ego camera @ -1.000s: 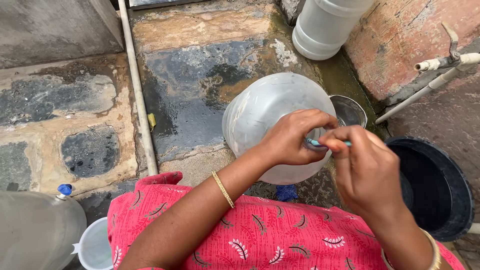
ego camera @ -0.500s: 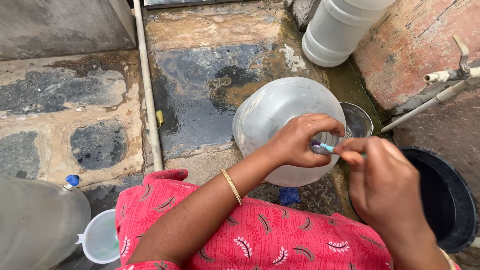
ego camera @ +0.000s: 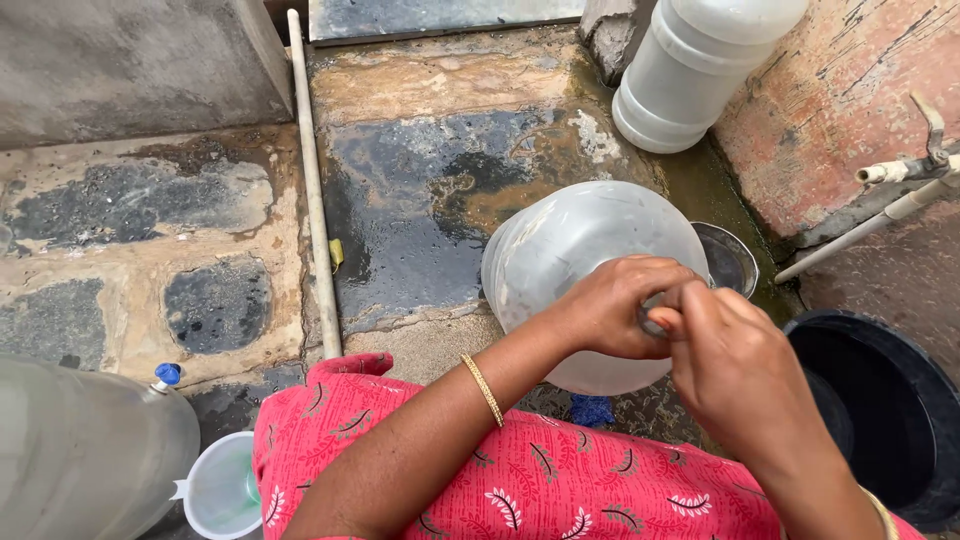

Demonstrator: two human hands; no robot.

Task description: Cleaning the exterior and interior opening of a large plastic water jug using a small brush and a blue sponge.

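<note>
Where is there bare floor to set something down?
Free: the wet slab between the white pipe and the translucent jug; also left of that pipe. Crowded: right side, with metal bowl, black tub and both hands.

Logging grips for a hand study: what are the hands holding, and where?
Both hands, left hand and right hand, meet at the neck of the large translucent water jar; the exact grip is hidden.

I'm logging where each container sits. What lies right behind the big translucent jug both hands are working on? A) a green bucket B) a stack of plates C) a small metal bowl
C: a small metal bowl shows just past the jug, toward the brick wall.
</note>
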